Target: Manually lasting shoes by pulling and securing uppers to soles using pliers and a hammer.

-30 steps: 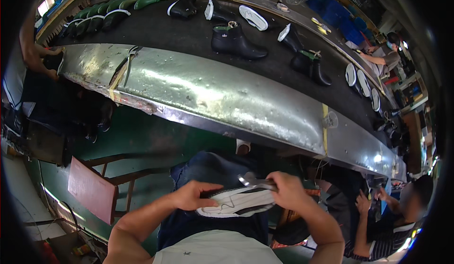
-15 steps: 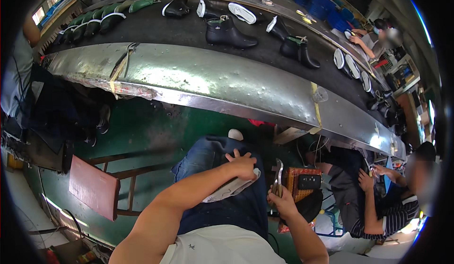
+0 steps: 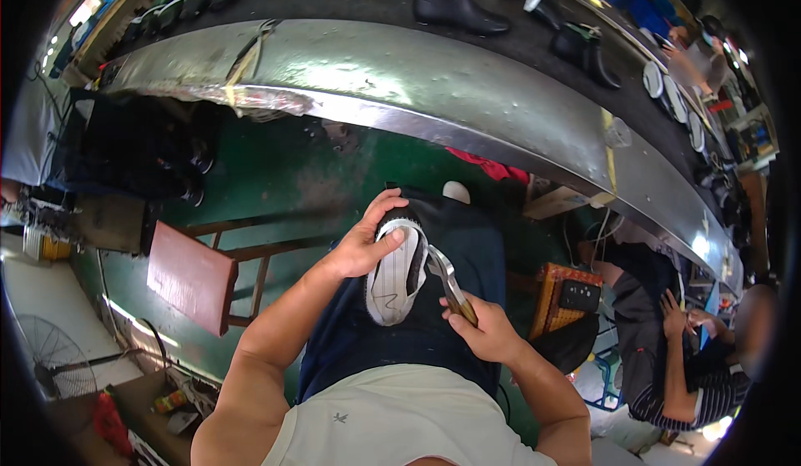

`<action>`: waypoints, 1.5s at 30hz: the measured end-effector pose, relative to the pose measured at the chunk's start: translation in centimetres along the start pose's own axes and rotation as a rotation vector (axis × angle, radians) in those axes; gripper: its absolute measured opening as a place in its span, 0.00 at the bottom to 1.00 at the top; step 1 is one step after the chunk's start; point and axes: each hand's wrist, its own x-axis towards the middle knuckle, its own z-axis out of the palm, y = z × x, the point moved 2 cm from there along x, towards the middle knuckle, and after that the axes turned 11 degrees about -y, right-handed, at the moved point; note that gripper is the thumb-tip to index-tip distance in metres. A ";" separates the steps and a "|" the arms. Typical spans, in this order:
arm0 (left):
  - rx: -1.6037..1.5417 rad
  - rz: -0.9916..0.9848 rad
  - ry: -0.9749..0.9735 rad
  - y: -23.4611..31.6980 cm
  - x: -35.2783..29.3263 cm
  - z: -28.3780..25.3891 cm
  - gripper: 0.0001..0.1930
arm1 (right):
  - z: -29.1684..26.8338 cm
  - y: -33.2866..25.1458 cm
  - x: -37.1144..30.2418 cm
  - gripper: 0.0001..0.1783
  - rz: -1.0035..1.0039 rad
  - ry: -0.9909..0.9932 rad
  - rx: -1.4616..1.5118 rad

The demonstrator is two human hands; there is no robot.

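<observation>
A shoe (image 3: 390,287) lies bottom up over my lap, its pale sole showing a dark hand-drawn mark and a black, ragged edge at the far end. My left hand (image 3: 367,245) is closed round that far end, thumb pressed on the sole and fingers over the tip. Shoemaker's pincers (image 3: 447,281) with metal jaws and brownish handles are gripped in my right hand (image 3: 491,331). Their curved jaws are at the right edge of the shoe; whether they bite on it I cannot tell. Dark cloth (image 3: 467,232) covers my lap beneath.
Ahead runs a metal-edged conveyor (image 3: 350,61) with black boots (image 3: 455,7) and pale-soled shoes (image 3: 663,86). A brown-seated stool (image 3: 192,278) stands left. At right are a woven seat (image 3: 551,299) with a black object (image 3: 580,296) and a seated co-worker (image 3: 684,366). Another person stands far left.
My left hand has moved from lying over the pale sole to holding the shoe's far end. My right hand has brought the pincers leftward to the shoe's edge. The view has tilted down.
</observation>
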 end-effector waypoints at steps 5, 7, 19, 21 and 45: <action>-0.007 -0.049 -0.004 0.3 -1.4 -1.2 0.29 | 1.1 -0.7 4.8 0.19 0.023 -0.132 0.247; 0.005 -0.067 -0.005 0.4 -1.6 -1.7 0.29 | 1.2 -0.8 6.2 0.19 0.037 -0.159 0.379; -0.181 0.006 0.147 -1.4 -2.5 -2.6 0.23 | 3.1 1.2 10.2 0.14 -0.203 0.179 -0.291; -0.105 -0.008 0.103 -1.2 -2.7 -2.8 0.24 | 3.5 1.3 9.8 0.16 -0.193 0.186 -0.325; -0.131 -0.141 0.102 -0.5 -2.1 -2.9 0.26 | -0.3 -5.8 6.7 0.16 -0.092 -0.025 -0.045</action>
